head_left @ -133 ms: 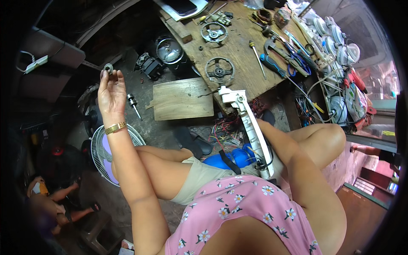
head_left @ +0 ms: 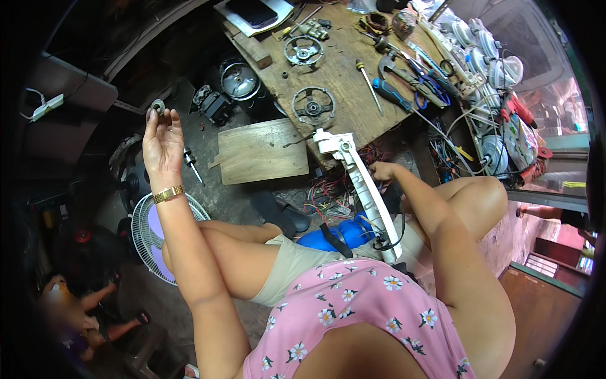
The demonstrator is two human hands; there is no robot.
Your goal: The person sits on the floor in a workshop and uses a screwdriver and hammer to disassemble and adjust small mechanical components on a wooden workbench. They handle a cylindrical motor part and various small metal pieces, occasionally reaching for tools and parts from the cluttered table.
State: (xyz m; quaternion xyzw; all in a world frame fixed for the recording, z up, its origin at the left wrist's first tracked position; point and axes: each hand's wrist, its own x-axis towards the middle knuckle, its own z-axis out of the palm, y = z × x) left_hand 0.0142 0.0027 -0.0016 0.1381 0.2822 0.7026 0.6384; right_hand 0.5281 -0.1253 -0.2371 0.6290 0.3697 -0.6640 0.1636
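My left hand [head_left: 161,140] is raised out to the left and pinches a small grey metal ring [head_left: 157,105] between its fingertips. A gold watch sits on that wrist. My right hand [head_left: 380,171] grips the long white plastic fan column [head_left: 362,183], which slants from the workbench edge down to my lap. A black cable hangs at the column's lower end. A blue fan base [head_left: 338,234] lies between my knees under the column.
A wooden workbench [head_left: 341,69] holds two round metal motor brackets [head_left: 313,106], a screwdriver, pliers and loose parts. A wooden board [head_left: 260,150] lies on the floor beside it. A fan grille [head_left: 146,232] lies lower left; another person sits at the lower left edge. Tangled wires lie right.
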